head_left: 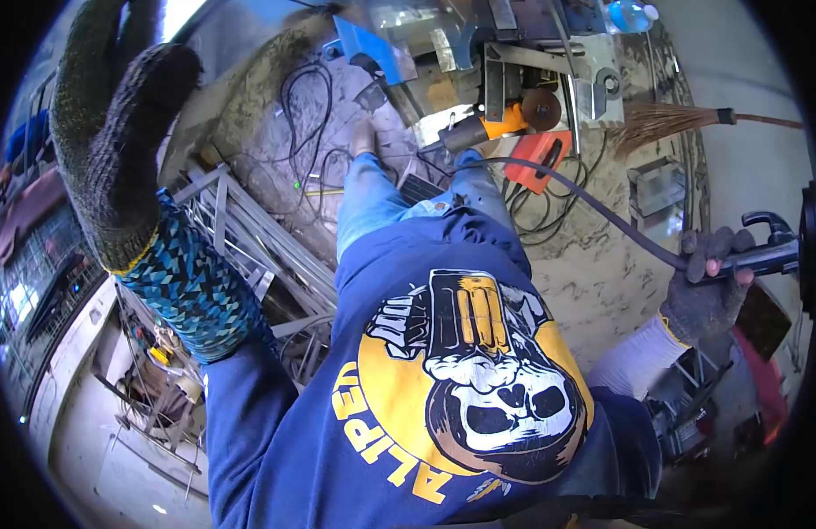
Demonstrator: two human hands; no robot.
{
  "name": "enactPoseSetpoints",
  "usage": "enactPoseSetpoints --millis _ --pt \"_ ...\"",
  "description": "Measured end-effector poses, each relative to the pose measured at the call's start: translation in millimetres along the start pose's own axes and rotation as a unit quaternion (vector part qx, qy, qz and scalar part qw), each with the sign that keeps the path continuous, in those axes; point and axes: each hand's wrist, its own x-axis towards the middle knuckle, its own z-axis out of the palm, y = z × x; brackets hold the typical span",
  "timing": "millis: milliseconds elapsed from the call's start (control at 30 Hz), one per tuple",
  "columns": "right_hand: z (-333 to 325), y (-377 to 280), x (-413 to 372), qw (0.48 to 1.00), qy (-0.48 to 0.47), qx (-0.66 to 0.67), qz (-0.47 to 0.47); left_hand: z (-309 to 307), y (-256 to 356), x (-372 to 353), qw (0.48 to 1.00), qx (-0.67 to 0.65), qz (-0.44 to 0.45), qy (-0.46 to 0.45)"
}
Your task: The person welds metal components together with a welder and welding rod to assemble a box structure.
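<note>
my right hand (703, 295) was closed around the black handle (765, 257), out to my right, its fingers wrapped with no gap i could see. my left hand (122, 159), gloved and raised, had its thumb apart from the fingers, but their tips ran out of view, so i couldn't tell if it held anything. the cable (615, 216) ran from my right hand over the red box (538, 159), near the grinder (500, 122). to my mind, good handling called for a firm wrist, a slack cable and no snag on the grinder's disc.
</note>
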Motion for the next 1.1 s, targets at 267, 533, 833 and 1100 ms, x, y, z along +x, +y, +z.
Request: enactPoseSetpoints --millis 267,533,833,1100 --pt "17.2 36.5 -18.8 0.997 0.035 0.034 0.056 6.9 -17.9 8.4 1.0 0.021 0.019 0.011" --pt "133.4 23.7 7.7 0.997 0.008 -0.072 -0.001 -34.3 -66.6 39.4 0.996 -0.086 -0.027 -0.002" --pt "141.8 19.6 30.9 0.984 0.034 -0.153 -0.085 -49.9 -66.3 27.5 1.0 -0.015 0.004 -0.024" --pt "168.1 -6.0 39.2 0.971 0.003 -0.194 -0.137 -32.6 -43.1 37.9 0.992 0.042 0.11 -0.035"
